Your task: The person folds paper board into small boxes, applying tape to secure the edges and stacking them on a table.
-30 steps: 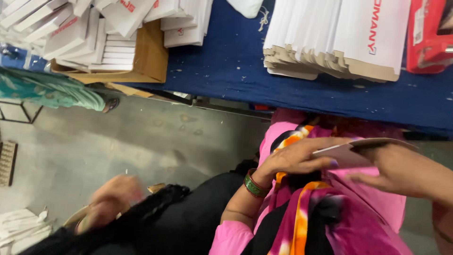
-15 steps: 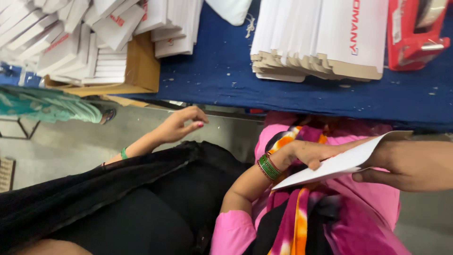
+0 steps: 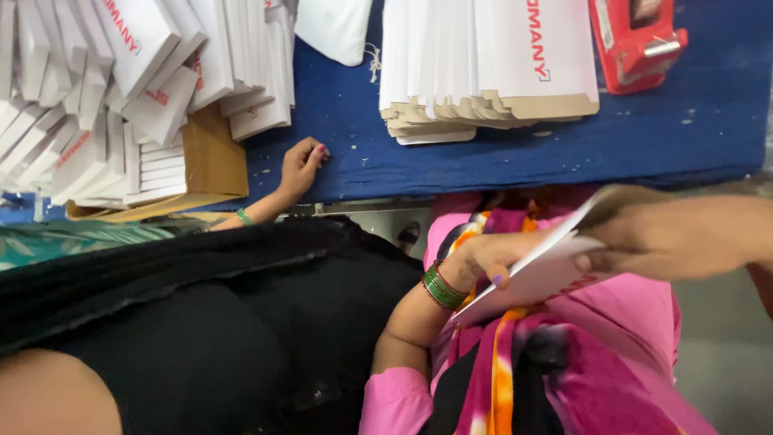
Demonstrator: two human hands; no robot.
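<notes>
My left hand [image 3: 481, 259], with green bangles at the wrist, grips the lower left edge of a flat white carton blank [image 3: 541, 275]. My right hand [image 3: 672, 235] comes in from the right and pinches the same blank at its upper right edge. The blank is tilted and held over my pink and orange clothing [image 3: 612, 354], just below the table's front edge.
A blue-covered table [image 3: 660, 137] carries a stack of flat white cartons [image 3: 483, 64], a red tape dispenser [image 3: 636, 40] and a brown cardboard box [image 3: 211, 155] heaped with white cartons. A co-worker in black [image 3: 201, 322] sits at my left, one hand [image 3: 302, 165] on the table edge.
The co-worker's hand rose from low down to the table edge. The white blank stayed in both my hands and tilted up.
</notes>
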